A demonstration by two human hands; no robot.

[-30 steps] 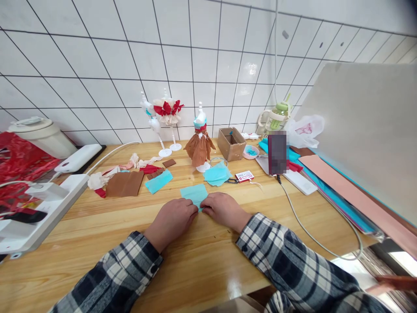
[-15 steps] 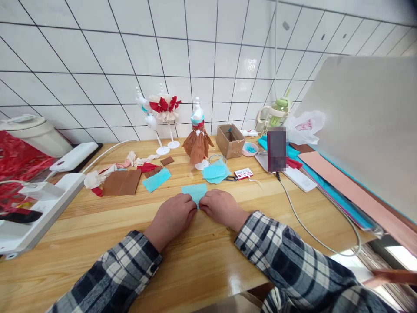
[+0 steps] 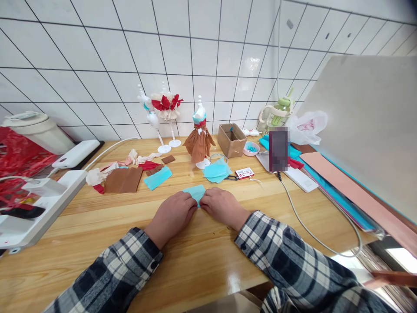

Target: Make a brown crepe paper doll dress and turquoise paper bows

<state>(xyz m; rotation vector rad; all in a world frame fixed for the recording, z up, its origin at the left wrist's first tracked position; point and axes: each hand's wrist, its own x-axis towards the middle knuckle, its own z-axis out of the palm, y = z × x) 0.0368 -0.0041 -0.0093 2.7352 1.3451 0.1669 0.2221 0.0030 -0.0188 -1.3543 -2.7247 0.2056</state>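
Left hand (image 3: 173, 214), right hand (image 3: 224, 207), both curled, pinch paper (image 3: 195, 190) in front of dress (image 3: 198, 146). Even pressure should keep its near edge straight.

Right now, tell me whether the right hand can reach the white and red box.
Probably yes: the box lies beyond the right hand with nothing standing between, though that hand would likely have to leave the blue sheet first.

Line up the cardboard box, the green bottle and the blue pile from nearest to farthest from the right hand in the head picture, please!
From the right hand:
1. Blue pile, just beyond the hand.
2. Cardboard box, farther back, near the wall.
3. Green bottle, back and to the right.
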